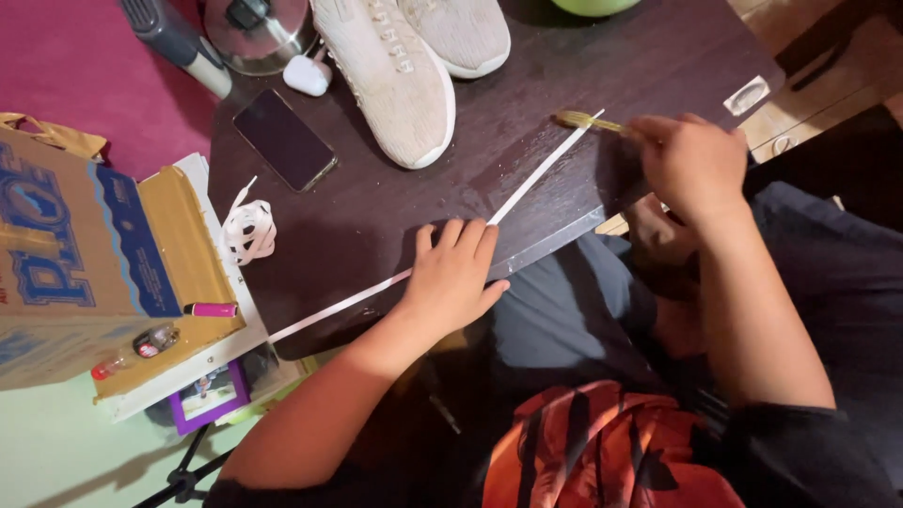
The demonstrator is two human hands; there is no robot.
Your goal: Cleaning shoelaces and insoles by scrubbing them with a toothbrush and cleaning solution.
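Your left hand (454, 273) lies flat, fingers spread, pinning the white shoelace (527, 181) to the dark table (395, 202). The lace runs up-right (taut, diagonal) to the brush (588, 120), pinched in your closed right hand (694, 162), which is nearer its far end.

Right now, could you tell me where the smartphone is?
The smartphone lies face up on the dark table, upper left in the head view, just left of the white sneakers.
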